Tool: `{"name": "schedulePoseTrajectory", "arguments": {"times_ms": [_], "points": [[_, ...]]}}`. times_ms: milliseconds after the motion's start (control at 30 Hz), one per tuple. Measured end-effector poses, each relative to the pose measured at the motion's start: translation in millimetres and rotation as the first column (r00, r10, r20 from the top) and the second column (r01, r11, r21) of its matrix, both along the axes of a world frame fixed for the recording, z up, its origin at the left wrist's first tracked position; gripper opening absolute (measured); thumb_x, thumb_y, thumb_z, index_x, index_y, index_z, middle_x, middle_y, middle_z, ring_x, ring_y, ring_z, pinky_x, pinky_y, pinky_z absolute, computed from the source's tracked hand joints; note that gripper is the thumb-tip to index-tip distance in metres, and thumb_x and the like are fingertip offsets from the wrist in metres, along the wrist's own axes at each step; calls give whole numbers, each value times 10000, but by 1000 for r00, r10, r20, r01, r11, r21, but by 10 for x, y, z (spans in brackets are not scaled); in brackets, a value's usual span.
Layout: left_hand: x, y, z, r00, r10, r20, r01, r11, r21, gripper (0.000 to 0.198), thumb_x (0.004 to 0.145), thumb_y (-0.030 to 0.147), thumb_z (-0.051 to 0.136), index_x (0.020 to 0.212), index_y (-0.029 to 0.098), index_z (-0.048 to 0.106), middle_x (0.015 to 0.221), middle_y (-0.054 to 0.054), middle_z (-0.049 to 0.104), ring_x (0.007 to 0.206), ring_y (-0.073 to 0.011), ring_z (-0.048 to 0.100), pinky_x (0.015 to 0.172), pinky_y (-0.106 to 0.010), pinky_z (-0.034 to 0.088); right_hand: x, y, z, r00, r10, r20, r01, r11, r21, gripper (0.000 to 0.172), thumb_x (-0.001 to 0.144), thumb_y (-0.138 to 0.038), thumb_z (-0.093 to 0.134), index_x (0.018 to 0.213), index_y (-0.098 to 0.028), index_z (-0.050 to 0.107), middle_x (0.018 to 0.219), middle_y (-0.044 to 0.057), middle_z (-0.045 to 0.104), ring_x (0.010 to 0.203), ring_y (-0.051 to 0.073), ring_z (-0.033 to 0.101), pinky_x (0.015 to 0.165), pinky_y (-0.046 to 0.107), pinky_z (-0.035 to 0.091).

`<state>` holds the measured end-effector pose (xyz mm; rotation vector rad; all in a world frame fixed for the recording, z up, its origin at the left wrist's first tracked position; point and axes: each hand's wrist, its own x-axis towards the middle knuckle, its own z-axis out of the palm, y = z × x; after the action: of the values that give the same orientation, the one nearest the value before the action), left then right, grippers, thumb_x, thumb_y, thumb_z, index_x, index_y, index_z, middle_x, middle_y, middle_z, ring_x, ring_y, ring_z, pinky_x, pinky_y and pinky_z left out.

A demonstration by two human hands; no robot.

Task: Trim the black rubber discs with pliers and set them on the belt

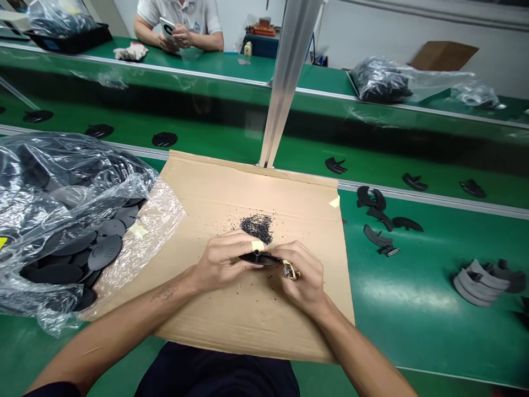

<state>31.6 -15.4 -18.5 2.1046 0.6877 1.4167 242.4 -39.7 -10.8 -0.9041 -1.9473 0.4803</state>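
A thin black disc-like part (pixel 261 259) is held edge-on above a brown cardboard sheet (pixel 248 320). My left hand (pixel 223 261) pinches its left side between thumb and fingers; yellowish tape wraps one fingertip. On the right side, my right hand (pixel 303 273) touches the disc's edge with its fingers closed around a small shiny metal item (pixel 290 269), which has yellowish tape near it; what it is cannot be made out. Just beyond the hands lies a scattered pile of tiny black pieces (pixel 257 226) on the cardboard.
A clear plastic bag (pixel 74 187) of black discs (pixel 105 252) lies at left. Curved black parts (pixel 377 237) and stacked grey parts (pixel 481 284) sit at right. A metal post (pixel 285 82) rises beyond the cardboard. Across the green belt (pixel 215 127), a person (pixel 179 33) holds a phone.
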Motion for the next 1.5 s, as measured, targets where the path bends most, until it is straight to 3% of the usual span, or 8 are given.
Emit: {"name": "schedulePoseTrajectory", "arguments": {"times_ms": [300, 500, 833, 933, 1233, 1367, 1500], "points": [[-1, -18, 15, 1000, 15, 14, -15, 1000, 1, 193, 946, 189, 716, 1139, 189, 723, 952, -79, 789, 841, -167, 734, 715, -314, 598, -5, 3, 5, 999, 39, -18, -40, 998, -51, 214, 936, -99, 567, 1068, -238, 662, 946, 73, 743, 854, 209, 718, 744, 378, 595], [9, 1, 11, 1000, -19, 12, 18, 999, 51, 275, 993, 181, 637, 1264, 196, 677, 998, -89, 797, 911, -178, 741, 772, -339, 607, 19, 15, 1, 999, 36, 9, -36, 999, -5, 216, 941, -110, 557, 1077, -234, 671, 956, 74, 747, 849, 203, 720, 729, 371, 592], [-20, 22, 25, 999, -35, -18, 37, 996, 76, 285, 982, 181, 646, 1265, 198, 672, 951, -86, 795, 854, -184, 746, 742, -336, 594, 24, 30, 22, 996, 89, -19, -90, 995, -47, 240, 923, -108, 556, 1078, -244, 678, 936, 72, 756, 833, 209, 731, 726, 371, 592], [-19, 29, 28, 998, -52, -30, 54, 997, 49, 298, 998, 196, 618, 1292, 215, 660, 979, -82, 796, 885, -188, 748, 771, -354, 601, 30, 39, 19, 997, 76, -2, -76, 996, -42, 231, 926, -121, 547, 1063, -244, 685, 924, 73, 759, 820, 213, 730, 722, 376, 591], [-1, -22, 32, 1000, -12, -20, 11, 999, -32, 167, 972, 233, 675, 1128, 202, 729, 919, -59, 780, 856, -179, 721, 774, -335, 587, 9, 37, 6, 996, 85, -28, -87, 993, -75, 184, 937, -139, 574, 1044, -244, 681, 933, 74, 761, 843, 215, 728, 740, 379, 594], [-10, 3, 2, 996, -86, -33, 81, 989, -126, 249, 1016, 307, 611, 1215, 190, 702, 1088, -112, 766, 1026, -213, 720, 888, -377, 602, 3, 47, 4, 996, 65, -66, -71, 994, -84, 139, 943, -181, 620, 1035, -239, 706, 933, 76, 756, 830, 213, 725, 758, 378, 605], [-25, -8, -16, 994, -107, -17, 99, 961, -256, 280, 995, 344, 646, 1220, 186, 699, 1087, -110, 772, 977, -201, 746, 854, -338, 623, -4, 54, 7, 995, 67, -78, -76, 991, -114, 112, 946, -207, 643, 1030, -235, 712, 944, 89, 750, 847, 224, 722, 752, 388, 604]]}}
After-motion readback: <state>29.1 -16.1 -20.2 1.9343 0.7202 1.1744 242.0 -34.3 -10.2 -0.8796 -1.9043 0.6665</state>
